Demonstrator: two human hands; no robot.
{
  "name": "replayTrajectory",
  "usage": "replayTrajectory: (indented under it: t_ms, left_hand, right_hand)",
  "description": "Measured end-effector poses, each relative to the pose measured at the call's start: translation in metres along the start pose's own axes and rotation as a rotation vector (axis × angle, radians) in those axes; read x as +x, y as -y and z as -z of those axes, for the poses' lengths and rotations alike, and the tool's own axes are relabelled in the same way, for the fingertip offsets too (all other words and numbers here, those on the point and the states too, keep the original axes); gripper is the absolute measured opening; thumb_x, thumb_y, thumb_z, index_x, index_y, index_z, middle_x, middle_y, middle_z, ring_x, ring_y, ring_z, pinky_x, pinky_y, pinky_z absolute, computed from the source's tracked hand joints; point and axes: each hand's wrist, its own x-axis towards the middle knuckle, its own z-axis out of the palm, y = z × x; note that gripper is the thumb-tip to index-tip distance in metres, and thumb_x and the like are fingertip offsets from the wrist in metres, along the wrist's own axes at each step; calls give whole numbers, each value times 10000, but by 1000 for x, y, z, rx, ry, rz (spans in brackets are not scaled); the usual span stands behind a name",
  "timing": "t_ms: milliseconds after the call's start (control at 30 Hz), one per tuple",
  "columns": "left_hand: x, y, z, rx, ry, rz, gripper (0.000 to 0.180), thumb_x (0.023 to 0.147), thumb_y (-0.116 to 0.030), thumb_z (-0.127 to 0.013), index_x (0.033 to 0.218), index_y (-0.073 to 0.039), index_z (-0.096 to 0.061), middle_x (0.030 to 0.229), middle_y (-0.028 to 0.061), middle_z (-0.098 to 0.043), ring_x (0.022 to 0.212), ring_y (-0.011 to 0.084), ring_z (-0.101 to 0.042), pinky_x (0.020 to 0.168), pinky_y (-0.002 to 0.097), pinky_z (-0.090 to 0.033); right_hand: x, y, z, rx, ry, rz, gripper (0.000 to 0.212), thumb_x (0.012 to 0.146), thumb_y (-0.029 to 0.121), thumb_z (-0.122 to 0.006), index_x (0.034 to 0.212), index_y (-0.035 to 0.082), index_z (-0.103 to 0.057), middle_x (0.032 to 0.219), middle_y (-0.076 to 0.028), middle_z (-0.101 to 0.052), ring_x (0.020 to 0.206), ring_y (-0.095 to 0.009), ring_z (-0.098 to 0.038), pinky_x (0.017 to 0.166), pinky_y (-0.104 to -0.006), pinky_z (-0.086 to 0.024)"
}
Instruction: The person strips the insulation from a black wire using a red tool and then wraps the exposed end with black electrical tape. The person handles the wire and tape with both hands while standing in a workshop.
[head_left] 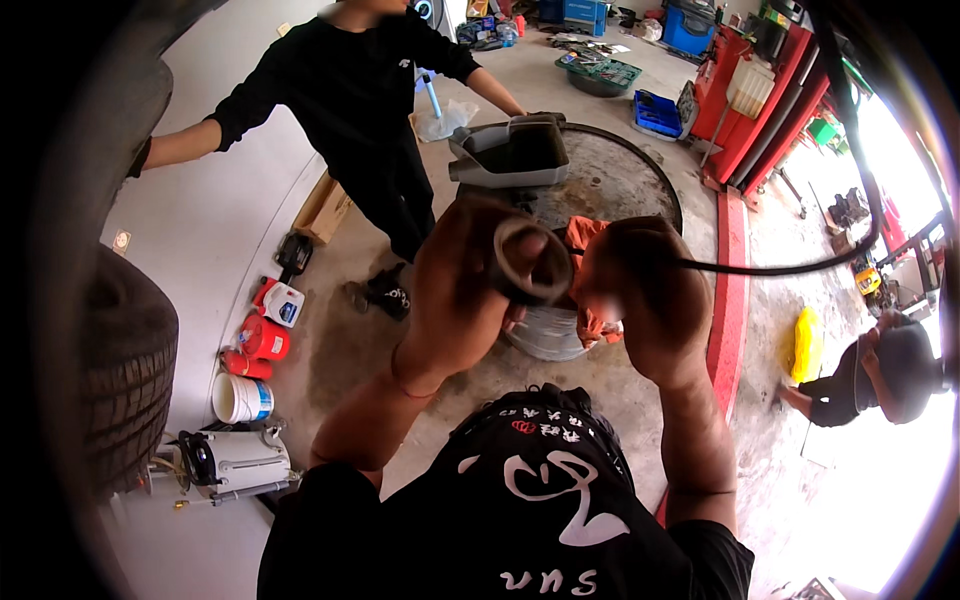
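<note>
Both my arms are raised in front of me. Wrapped round a dark, hollow ring-shaped part [532, 262] are the fingers of my left hand [455, 285]; its round opening faces toward my right. Close beside it, my right hand [655, 300] is closed on an orange-red rag [588, 233], which shows above and below the fingers. The right fingertips are blurred and in shadow, near the ring's edge. Beyond my hands, a cut-open grey plastic container [515, 155] stands on a round drum top [625, 180].
A co-worker in black [350, 90] stands beyond the drum at left. A tyre [125, 370] is close on my left. Red containers [265, 338] and a white bucket [240, 398] line the wall. A black hose [780, 270] hangs at right, near red lift posts [740, 110]. Another person [880, 375] crouches far right.
</note>
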Motion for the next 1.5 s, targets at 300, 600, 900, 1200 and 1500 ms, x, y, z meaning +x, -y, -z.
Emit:
replayTrajectory:
  t_ms: [300,600,900,1200,1500]
  left_hand:
    - [15,-4,1,-32,-29,382,255,964,-153,-636,1180,-23,-598,699,-3,-559,492,32,-414,437,202,-302]
    - [10,3,5,521,141,-373,111,935,-35,-673,1046,-30,-676,908,51,-617,665,104,-518,586,242,-405]
    - [12,-1,2,712,214,-388,154,920,-39,-678,1073,-36,-665,864,91,-629,692,204,-609,615,304,-480]
    - [26,17,1,1088,208,-683,289,822,24,-700,1101,-45,-669,782,74,-598,589,242,-605,505,359,-472]
    - [23,26,-1,1034,211,-665,217,841,-58,-716,1056,-66,-688,716,35,-538,553,159,-550,485,295,-426]
  right_hand:
    - [2,-6,11,189,104,-215,173,1014,125,-590,1098,-25,-581,901,-88,-680,681,-114,-624,606,-250,-501]
    - [7,9,14,653,140,-351,319,1025,173,-577,1242,-59,-549,880,-106,-670,712,-147,-657,603,-258,-519]
    - [-5,-1,3,152,61,-191,627,836,-42,-745,1394,-11,-461,991,-87,-695,964,-205,-684,913,-330,-524]
    - [-12,-5,0,525,-157,-379,645,883,17,-718,1428,-48,-380,1096,-116,-668,1041,-160,-642,915,-271,-515]
    - [-14,-2,-1,861,-284,-224,230,934,5,-608,1147,20,-524,1196,-199,-634,1100,-240,-645,871,-322,-552]
